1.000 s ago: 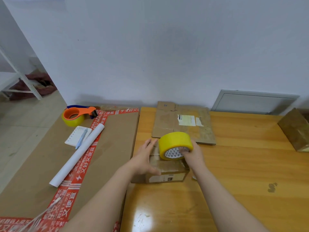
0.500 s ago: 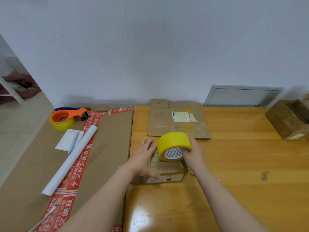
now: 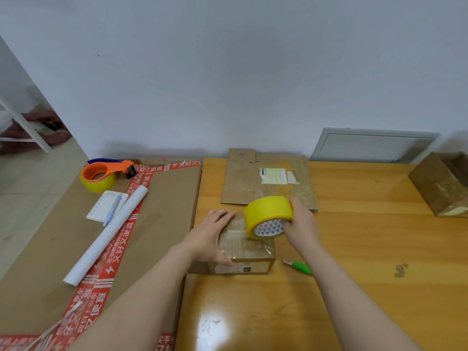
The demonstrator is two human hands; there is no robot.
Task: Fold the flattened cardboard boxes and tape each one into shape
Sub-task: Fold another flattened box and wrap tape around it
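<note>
- Presses flat left hand [image 3: 208, 236] on closed small brown cardboard box [image 3: 249, 250]; contents hidden.
- Grips yellow tape roll [image 3: 268, 211] with right hand [image 3: 301, 222], on box's far-right top.

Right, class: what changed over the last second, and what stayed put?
The right hand, gripping the yellow tape roll, shifted slightly right over the small box, uncovering the green cutter. The left hand still presses the box; flattened cardboard unmoved.

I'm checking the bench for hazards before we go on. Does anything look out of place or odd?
A green-handled cutter lies on the table just right of the small box, its pale tip apparently exposed. A dark smudge marks the wood farther right.
</note>
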